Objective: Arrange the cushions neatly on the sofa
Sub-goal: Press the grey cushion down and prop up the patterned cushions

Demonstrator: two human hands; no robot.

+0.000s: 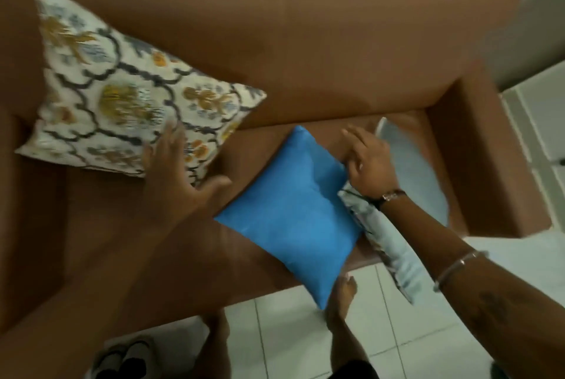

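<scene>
A brown sofa point(305, 51) filled most of the view, seen from above, with white floor tiles point(382, 333) along its front edge. A large patterned cushion point(101, 82), cream with dark scrolling lines and yellow and blue motifs, leaned against the backrest toward the sofa's left end, one corner pointing up and another stretching toward the middle of the seat. The left hand point(177, 177) was spread wide, fingers splayed, palm down at the lower edge of that cushion, its fingertips over the fabric; blur made it impossible to say whether it pressed the cushion or only hovered at it. A plain blue cushion point(290, 213) lay flat on the seat right of centre, turned like a diamond, its lowest corner hanging past the sofa's front edge over the tiles. The right hand point(370, 164) sat at the blue cushion's right edge, fingers loosely curled and partly extended, not clearly closed on anything; a watch point(391, 196) was on that wrist and a thin bangle point(458, 265) farther up the forearm. Under that forearm a pale grey-blue cushion point(394, 262) stood on its edge, just beside the blue one, reaching past the front edge. Another pale grey cushion point(419, 177) lay in the seat's right corner by the armrest. The person's bare feet point(342, 296) stood on the tiles near the front edge.
</scene>
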